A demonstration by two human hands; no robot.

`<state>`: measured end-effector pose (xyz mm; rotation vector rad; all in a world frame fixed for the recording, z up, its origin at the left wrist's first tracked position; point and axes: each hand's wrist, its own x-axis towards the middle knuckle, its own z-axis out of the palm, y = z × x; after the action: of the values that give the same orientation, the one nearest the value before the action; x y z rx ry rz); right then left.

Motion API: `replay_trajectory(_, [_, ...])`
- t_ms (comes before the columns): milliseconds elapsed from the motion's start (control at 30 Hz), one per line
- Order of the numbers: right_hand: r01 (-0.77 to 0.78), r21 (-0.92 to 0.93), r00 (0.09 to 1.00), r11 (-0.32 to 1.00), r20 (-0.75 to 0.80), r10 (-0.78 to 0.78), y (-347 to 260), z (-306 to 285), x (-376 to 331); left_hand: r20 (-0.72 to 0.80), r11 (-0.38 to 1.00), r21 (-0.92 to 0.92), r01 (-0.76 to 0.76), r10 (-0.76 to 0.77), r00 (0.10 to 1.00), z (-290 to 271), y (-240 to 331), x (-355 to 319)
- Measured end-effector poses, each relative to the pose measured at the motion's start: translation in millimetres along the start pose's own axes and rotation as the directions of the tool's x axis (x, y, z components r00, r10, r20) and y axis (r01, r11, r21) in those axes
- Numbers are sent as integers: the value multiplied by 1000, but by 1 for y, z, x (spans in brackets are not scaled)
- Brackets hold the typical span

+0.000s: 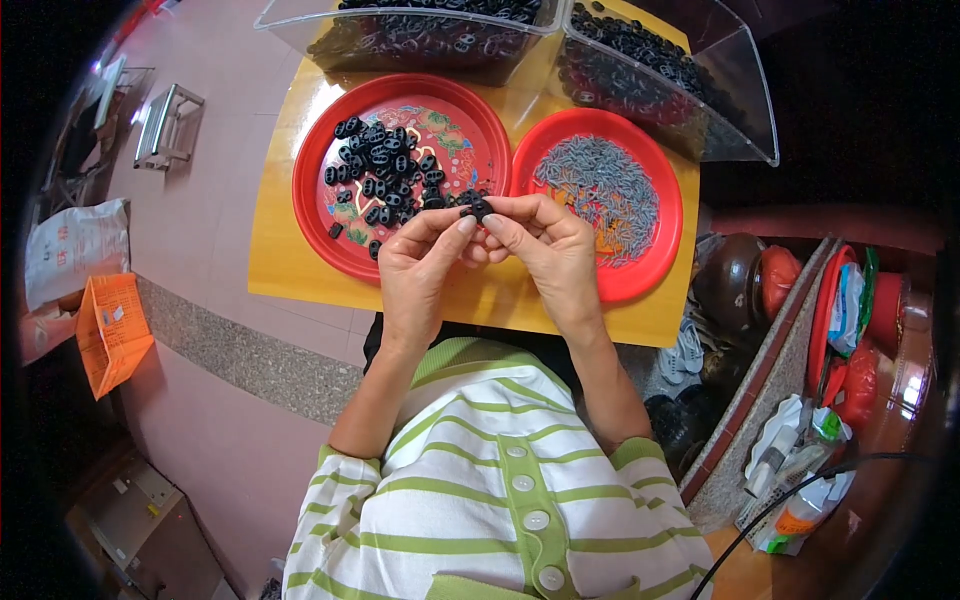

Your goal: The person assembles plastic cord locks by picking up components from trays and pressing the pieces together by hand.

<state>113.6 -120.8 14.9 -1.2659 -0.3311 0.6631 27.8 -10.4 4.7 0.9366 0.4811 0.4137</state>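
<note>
Black plastic piece (476,208) sits pinched between the fingertips of your left hand (425,262) and right hand (548,250), just above the near rim of the red plate of black pieces (400,170). Keep both grips tight and work over the plates, so a slip lands there. Grey pins fill the second red plate (600,190). An orange box (115,330) stands on the floor at left, below a white sack (75,248).
</note>
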Motion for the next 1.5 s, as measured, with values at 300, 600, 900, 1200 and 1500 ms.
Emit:
replay_trajectory(300, [40, -19, 999, 999, 5, -40, -4, 1, -3, 57, 997, 77, -7, 3, 998, -1, -1, 1])
replay_trajectory(600, [220, -300, 973, 928, -2, -231, -4, 3, -2, 78, 981, 192, -32, 17, 997, -2, 1, 3])
replay_trajectory(900, [362, -583, 915, 727, 74, -396, -14, 0, -1, 68, 984, 170, -58, 47, 997, 7, 3, 3])
replay_trajectory(1200, [381, -697, 897, 608, 121, -424, -13, 4, 0, -81, 995, -60, 82, -87, 993, 7, -5, 2])
replay_trajectory(1500, [307, -575, 947, 758, 105, -304, -18, -9, 1, 212, 895, 335, -296, 234, 949, -2, -2, 11])
